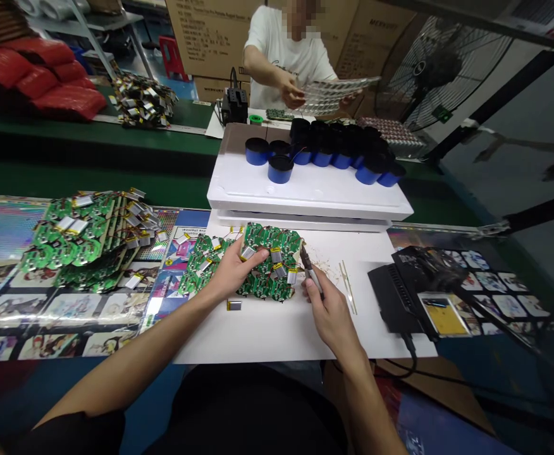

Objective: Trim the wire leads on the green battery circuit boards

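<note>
My left hand point(234, 270) grips a green circuit board panel point(270, 237) by its left side, thumb on top. Small silver battery cells point(277, 256) with yellow ends dangle on the panel's face. My right hand point(327, 306) is closed round a pair of pliers point(309, 262), with its dark jaws at the panel's right edge; whether they bite the edge I cannot tell. Behind my left hand lies another green panel point(192, 273) with cells on it. One loose-looking battery cell point(234, 305) rests on the white board point(258, 335) below.
Stacked circuit panels point(75, 234) stand at left. Thin pale strips point(348, 287) and brown crumbs lie right of the pliers. A black device point(395, 297) with a cable stands farther right. Blue-black cups point(281, 169) sit on white foam point(239, 183) ahead. Across, a person point(289, 63) holds a clear tray point(334, 95).
</note>
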`<action>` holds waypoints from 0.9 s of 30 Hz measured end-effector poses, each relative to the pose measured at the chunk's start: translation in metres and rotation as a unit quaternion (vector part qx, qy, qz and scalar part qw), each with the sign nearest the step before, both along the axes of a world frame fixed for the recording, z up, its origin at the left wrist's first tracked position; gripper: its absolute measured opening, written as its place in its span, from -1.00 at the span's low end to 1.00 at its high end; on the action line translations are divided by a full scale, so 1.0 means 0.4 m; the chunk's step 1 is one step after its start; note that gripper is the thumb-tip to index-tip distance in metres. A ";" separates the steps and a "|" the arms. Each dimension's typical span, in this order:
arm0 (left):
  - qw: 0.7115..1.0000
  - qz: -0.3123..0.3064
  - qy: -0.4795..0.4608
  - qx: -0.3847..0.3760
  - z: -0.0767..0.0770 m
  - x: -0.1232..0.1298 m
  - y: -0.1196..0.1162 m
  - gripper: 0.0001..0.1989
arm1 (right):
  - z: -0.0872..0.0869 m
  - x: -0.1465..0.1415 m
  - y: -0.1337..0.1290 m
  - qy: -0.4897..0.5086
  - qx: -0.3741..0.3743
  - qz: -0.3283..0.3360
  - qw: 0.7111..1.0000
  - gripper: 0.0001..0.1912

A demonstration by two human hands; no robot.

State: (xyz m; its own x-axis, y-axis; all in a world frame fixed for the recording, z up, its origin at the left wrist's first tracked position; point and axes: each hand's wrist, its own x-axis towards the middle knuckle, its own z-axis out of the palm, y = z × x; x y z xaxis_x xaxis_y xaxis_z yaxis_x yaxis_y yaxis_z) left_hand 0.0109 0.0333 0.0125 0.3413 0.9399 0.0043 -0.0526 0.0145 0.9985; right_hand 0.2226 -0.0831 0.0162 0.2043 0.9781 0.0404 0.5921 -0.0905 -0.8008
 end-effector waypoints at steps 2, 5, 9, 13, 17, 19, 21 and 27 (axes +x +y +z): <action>1.000 0.003 0.013 0.012 0.000 -0.002 0.002 -0.47 | 0.000 -0.001 0.002 -0.007 0.015 0.005 1.000 -0.46; 1.000 -0.001 0.013 0.005 -0.005 -0.004 0.005 -0.47 | 0.001 0.001 0.003 -0.011 0.033 0.008 0.999 -0.48; 0.998 -0.013 -0.037 -0.050 -0.020 -0.006 0.009 -0.47 | 0.002 0.004 0.002 0.031 0.017 0.009 0.999 -0.52; 0.985 -0.036 -0.097 -0.141 -0.026 -0.004 0.006 -0.44 | -0.001 -0.010 0.004 0.229 -0.004 0.058 0.972 -0.67; 0.975 -0.034 -0.122 -0.185 -0.011 -0.003 0.006 -0.36 | 0.003 -0.021 0.011 0.321 -0.003 0.091 0.943 -0.67; 0.980 -0.018 -0.119 -0.161 -0.002 -0.007 0.012 -0.34 | 0.008 -0.010 0.009 0.241 0.006 0.083 0.967 -0.64; 0.986 -0.001 -0.112 -0.127 0.003 -0.013 0.020 -0.35 | 0.013 0.009 -0.001 0.133 0.018 0.072 0.988 -0.59; 0.993 0.020 -0.088 -0.080 -0.005 -0.018 0.030 -0.38 | 0.017 0.039 -0.052 -0.020 0.017 0.092 0.995 -0.52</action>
